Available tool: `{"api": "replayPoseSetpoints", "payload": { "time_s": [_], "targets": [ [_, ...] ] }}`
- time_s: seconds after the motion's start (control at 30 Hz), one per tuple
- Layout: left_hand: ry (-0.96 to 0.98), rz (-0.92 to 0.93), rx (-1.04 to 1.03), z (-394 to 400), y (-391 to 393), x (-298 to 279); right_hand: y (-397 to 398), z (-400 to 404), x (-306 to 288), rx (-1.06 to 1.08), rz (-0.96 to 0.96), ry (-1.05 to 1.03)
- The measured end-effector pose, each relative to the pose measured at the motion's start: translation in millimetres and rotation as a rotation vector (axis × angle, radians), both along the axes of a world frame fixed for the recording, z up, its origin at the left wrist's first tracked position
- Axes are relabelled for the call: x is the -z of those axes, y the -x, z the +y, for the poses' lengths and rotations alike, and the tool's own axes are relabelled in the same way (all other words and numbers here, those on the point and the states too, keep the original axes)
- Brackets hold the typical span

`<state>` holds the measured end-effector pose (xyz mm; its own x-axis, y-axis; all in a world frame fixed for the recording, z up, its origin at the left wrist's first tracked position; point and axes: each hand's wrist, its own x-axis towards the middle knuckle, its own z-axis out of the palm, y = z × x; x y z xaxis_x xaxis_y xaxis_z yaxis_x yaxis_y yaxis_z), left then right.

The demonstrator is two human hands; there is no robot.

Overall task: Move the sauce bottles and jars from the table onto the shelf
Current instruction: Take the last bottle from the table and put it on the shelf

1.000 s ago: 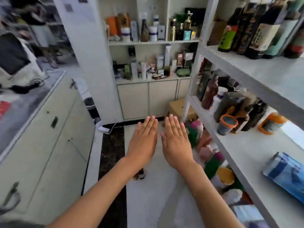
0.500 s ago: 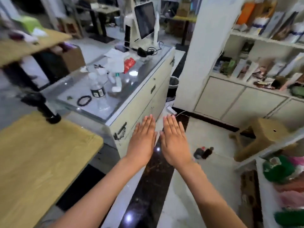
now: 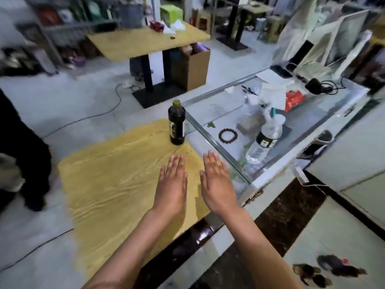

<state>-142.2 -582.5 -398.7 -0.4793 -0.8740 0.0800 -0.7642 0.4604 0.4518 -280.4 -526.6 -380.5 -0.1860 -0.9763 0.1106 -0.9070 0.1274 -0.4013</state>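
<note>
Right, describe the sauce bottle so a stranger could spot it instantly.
Find the near wooden table, beside the glass counter. At its far right corner stands the sauce bottle, upright, alone. It is dark with an olive cap, unlike the clear water bottle on the glass.

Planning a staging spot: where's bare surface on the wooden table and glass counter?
The wooden table is bare except the dark sauce bottle at its far right corner; both hands hover open. The glass counter is crowded: bracelet, water bottle, papers.
</note>
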Motion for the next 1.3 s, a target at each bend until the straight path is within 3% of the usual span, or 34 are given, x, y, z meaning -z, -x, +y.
{"api": "replayPoseSetpoints", "payload": {
  "time_s": [0.27, 0.47, 0.63, 0.8, 1.07, 1.3],
  "targets": [
    [-0.142, 0.127, -0.197, -70.3, -14.9, 7.3, -1.9, -123.3, 13.1, -0.026, -0.261, -0.048],
    [-0.205, 0.119, -0.331, -123.9, 6.9, 15.9, 18.8, -232.4, 19.2, 0.107, -0.623, -0.044],
    [-0.222, 0.091, -0.414, -169.1, 31.5, 22.1, 38.2, -325.9, 38.6, 0.159, -0.722, -0.017],
    [-0.272, 0.057, -0.479, -197.7, 42.9, 34.0, 46.7, -386.8, 64.7, 0.164, -0.716, -0.076],
    [-0.364, 0.09, -0.586, -217.9, 37.6, 58.1, 42.8, -398.1, 87.1, 0.026, -0.601, 0.177],
    [-0.391, 0.117, -0.567, -202.7, 26.2, 66.1, 26.6, -371.8, 78.8, 0.002, -0.641, 0.038]
  ]
}}
